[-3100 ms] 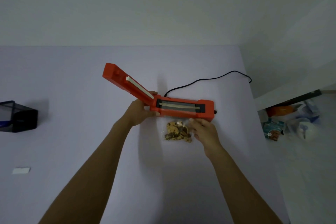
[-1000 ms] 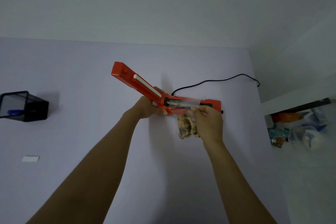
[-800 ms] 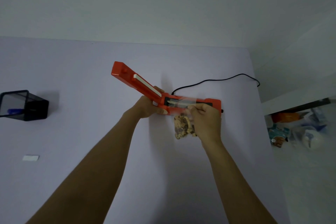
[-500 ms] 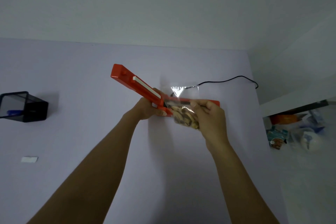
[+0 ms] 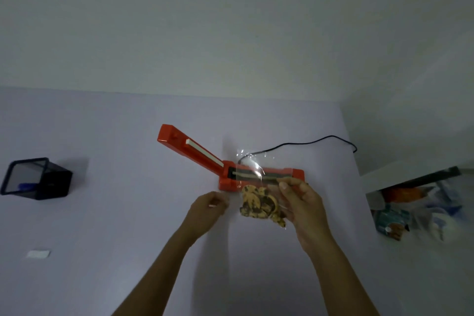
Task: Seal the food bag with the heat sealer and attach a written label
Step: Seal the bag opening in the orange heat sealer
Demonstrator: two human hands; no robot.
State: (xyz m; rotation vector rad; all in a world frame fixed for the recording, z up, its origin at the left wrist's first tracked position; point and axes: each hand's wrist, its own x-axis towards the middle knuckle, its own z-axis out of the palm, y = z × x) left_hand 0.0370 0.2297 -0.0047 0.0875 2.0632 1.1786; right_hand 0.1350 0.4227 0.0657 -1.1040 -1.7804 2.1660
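Now that the left hand [image 5: 209,209] has let go of the sealer [image 5: 259,178] and hangs loosely curled below it, holding nothing, the lid stands raised on its own at centre frame. The right hand [image 5: 301,202] pinches the clear bag [image 5: 259,202] of cookies, its open top laid across the sealing strip, so the lid can likely be pressed down next. The pale table [image 5: 128,213] carries a dark pen holder [image 5: 36,179] at left and a white label [image 5: 38,253] at lower left; a plain wall fills the top.
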